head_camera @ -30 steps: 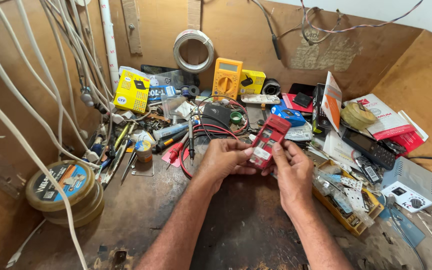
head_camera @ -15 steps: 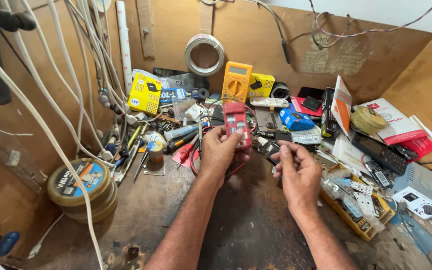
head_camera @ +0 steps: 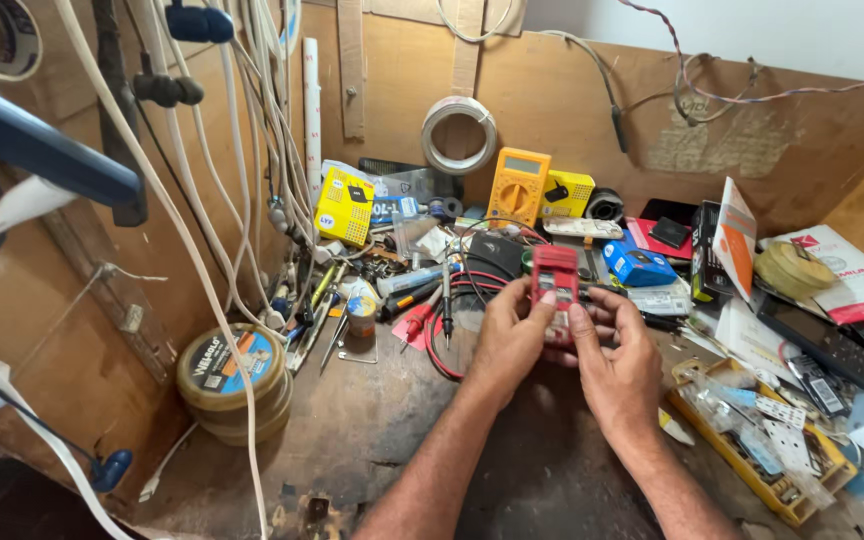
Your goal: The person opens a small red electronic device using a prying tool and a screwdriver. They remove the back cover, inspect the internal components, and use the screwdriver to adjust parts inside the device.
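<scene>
**Both hands on a red meter at a crowded bench**

Wooden walls box in our bench (head_camera: 372,440), and white cables (head_camera: 252,170) hang down the left wall, out of the way of the work surface. Clutter rings the one bare patch in front of us, which is probably why we work there. A tray (head_camera: 752,470) of small parts sits at the right edge, near our right arm, and stacked solder reels (head_camera: 232,385) sit at the left. At the back a yellow meter (head_camera: 518,187) leans upright against the wall, display facing us, beside a wire coil (head_camera: 459,135) hanging above it.

We hold the red meter (head_camera: 554,285) upright at mid-bench, just above the surface, face toward us so it can be read. Our left hand (head_camera: 508,345) curls around its left side, thumb pressed on the front. Our right hand (head_camera: 620,365) closes on its lower right, fingers bent; we cannot tell how far they wrap behind. Red and black leads (head_camera: 442,335) loop just left of our hands.
</scene>
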